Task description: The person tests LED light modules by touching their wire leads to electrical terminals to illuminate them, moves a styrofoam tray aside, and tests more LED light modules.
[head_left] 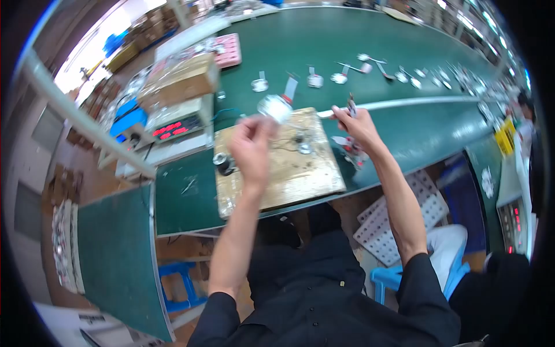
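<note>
My left hand (252, 150), blurred by motion, is closed over the wooden board. At its fingertips is a white round part (274, 108) with a reddish piece and a pale flat strip sticking up. My right hand (359, 125) is closed, thumb stretched to the left, around a small thin dark object (351, 103) whose kind I cannot make out. Below that hand lies a small pile of red and white parts (351, 153). On the wooden board (283, 179) sit a dark round fixture (222, 163), a small metal piece (304, 148) and thin wires.
Several white round parts (315, 80) with strips lie in a row across the green table (277, 40). At left stands an instrument with red digits (176, 130), a cardboard box (179, 81) on top. A pale rail (404, 103) crosses the table. Below right is a perforated white tray (393, 222).
</note>
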Demonstrator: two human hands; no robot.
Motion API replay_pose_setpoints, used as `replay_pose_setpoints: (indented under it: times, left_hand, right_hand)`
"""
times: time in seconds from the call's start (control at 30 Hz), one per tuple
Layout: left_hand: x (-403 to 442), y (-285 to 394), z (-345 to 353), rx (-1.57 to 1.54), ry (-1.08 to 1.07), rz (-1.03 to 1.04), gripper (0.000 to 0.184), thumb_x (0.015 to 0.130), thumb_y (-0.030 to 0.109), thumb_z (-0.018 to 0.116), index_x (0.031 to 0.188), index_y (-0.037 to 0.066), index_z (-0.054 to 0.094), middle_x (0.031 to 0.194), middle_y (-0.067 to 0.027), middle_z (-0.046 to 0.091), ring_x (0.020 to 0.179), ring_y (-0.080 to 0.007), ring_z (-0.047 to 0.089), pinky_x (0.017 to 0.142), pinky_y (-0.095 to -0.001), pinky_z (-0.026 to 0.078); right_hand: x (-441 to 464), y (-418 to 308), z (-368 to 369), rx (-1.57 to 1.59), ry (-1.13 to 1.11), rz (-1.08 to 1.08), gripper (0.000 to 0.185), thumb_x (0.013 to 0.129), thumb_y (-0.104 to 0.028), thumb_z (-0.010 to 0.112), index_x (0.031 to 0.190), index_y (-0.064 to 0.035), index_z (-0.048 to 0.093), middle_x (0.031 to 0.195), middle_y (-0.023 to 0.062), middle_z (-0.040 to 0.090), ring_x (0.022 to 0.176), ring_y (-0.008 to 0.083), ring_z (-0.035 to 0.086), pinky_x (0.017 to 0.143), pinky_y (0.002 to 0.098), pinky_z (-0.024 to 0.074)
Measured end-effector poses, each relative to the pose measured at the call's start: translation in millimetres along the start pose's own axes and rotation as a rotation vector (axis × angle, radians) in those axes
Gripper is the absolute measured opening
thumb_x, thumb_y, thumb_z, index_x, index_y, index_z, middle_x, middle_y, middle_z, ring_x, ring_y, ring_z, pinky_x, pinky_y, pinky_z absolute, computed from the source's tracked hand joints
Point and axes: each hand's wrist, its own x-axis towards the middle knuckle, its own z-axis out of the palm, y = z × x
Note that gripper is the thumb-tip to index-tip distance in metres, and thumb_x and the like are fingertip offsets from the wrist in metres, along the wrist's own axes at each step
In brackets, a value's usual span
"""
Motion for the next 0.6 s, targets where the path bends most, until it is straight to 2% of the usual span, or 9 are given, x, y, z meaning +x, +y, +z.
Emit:
replay_pose_setpoints:
  times: [0.03, 0.1, 0.17, 0.2, 0.27, 0.33, 0.4, 0.43, 0.6]
  left_hand:
    - [24.8, 1.7, 4.9, 0.023, -0.020, -0.013, 0.016, 0.092, 0.011, 0.069, 0.101, -0.001, 0.065, 0.089, -0.0063, 0.068, 0.078, -0.0121, 0.062, 0.073, -0.0277, 0.051]
    - [71.8, -15.4, 13.4, 0.169, -0.076, 0.120, 0.022, 0.092, 0.013, 0.068, 0.108, -0.003, 0.065, 0.093, -0.0077, 0.068, 0.084, -0.0157, 0.065, 0.078, -0.0285, 0.052]
    - [69.9, -3.7, 31.6, 0.458, -0.072, 0.285, 0.029, 0.093, 0.016, 0.067, 0.115, -0.002, 0.063, 0.099, -0.0102, 0.068, 0.092, -0.0204, 0.065, 0.083, -0.0312, 0.052]
    - [57.2, 2.8, 41.8, 0.454, -0.153, 0.307, 0.027, 0.091, 0.015, 0.068, 0.113, -0.001, 0.065, 0.106, -0.0105, 0.067, 0.099, -0.0212, 0.064, 0.084, -0.0319, 0.052]
    - [21.4, 5.6, 59.5, 0.365, -0.504, 0.123, 0.028, 0.087, 0.016, 0.072, 0.110, 0.001, 0.067, 0.110, -0.0111, 0.066, 0.104, -0.0239, 0.063, 0.084, -0.0343, 0.052]
    - [-11.6, -11.0, 75.1, 0.424, -0.788, 0.318, 0.031, 0.081, 0.019, 0.077, 0.105, 0.002, 0.068, 0.112, -0.0123, 0.064, 0.104, -0.0279, 0.062, 0.086, -0.0383, 0.052]
    - [-42.3, -24.2, 90.5, 0.548, -0.784, 0.513, 0.036, 0.076, 0.021, 0.080, 0.103, 0.002, 0.068, 0.107, -0.0127, 0.064, 0.104, -0.0305, 0.060, 0.089, -0.0410, 0.049]
    - [-51.8, -29.7, 98.2, 0.572, -0.782, 0.520, 0.035, 0.075, 0.021, 0.080, 0.102, 0.001, 0.068, 0.105, -0.0121, 0.064, 0.104, -0.0299, 0.059, 0.090, -0.0409, 0.048]
    - [-69.6, -49.0, 107.3, 0.752, -0.794, 0.612, 0.029, 0.073, 0.015, 0.078, 0.096, 0.001, 0.067, 0.103, -0.0103, 0.064, 0.107, -0.0278, 0.058, 0.090, -0.0411, 0.047]
  right_hand:
    - [0.3, 6.7, -5.5, 0.117, 0.050, 0.036, 0.039, 0.092, -0.040, 0.064, 0.084, -0.0026, 0.075, 0.059, -0.0043, 0.053, 0.052, 0.0063, 0.041, 0.047, 0.0278, 0.0330]
    - [-3.3, 14.9, -11.4, 0.262, 0.132, 0.007, 0.039, 0.094, -0.038, 0.063, 0.086, -0.0016, 0.075, 0.061, -0.0050, 0.050, 0.054, 0.0061, 0.041, 0.049, 0.0263, 0.0325]
    - [-0.8, 28.9, -13.2, 0.357, 0.177, 0.069, 0.039, 0.097, -0.038, 0.060, 0.089, -0.0027, 0.073, 0.060, -0.0073, 0.043, 0.052, 0.0031, 0.035, 0.048, 0.0219, 0.0262]
    - [-2.5, 31.1, -15.4, 0.427, 0.164, 0.092, 0.040, 0.099, -0.038, 0.058, 0.092, -0.0010, 0.071, 0.060, -0.0085, 0.039, 0.052, 0.0028, 0.033, 0.048, 0.0212, 0.0245]
    - [-3.2, 35.7, -17.9, 0.506, 0.206, 0.122, 0.040, 0.099, -0.037, 0.057, 0.092, 0.0002, 0.070, 0.060, -0.0091, 0.038, 0.052, 0.0026, 0.032, 0.047, 0.0212, 0.0237]
    - [-5.0, 37.7, -18.0, 0.579, 0.229, 0.139, 0.039, 0.100, -0.035, 0.056, 0.093, 0.0017, 0.068, 0.060, -0.0100, 0.035, 0.051, 0.0022, 0.029, 0.046, 0.0212, 0.0225]
    - [-3.5, 47.7, -16.9, 0.638, 0.279, 0.102, 0.040, 0.097, -0.037, 0.060, 0.091, 0.0013, 0.071, 0.060, -0.0085, 0.039, 0.052, 0.0035, 0.034, 0.047, 0.0227, 0.0262]
    - [-1.9, 49.2, -15.1, 0.666, 0.294, 0.079, 0.040, 0.095, -0.037, 0.062, 0.090, 0.0010, 0.072, 0.060, -0.0078, 0.041, 0.053, 0.0041, 0.036, 0.048, 0.0234, 0.0280]
    - [-3.7, 50.5, -7.6, 0.662, 0.373, 0.044, 0.041, 0.099, -0.035, 0.058, 0.086, 0.0009, 0.071, 0.059, -0.0083, 0.041, 0.051, 0.0033, 0.034, 0.046, 0.0227, 0.0263]
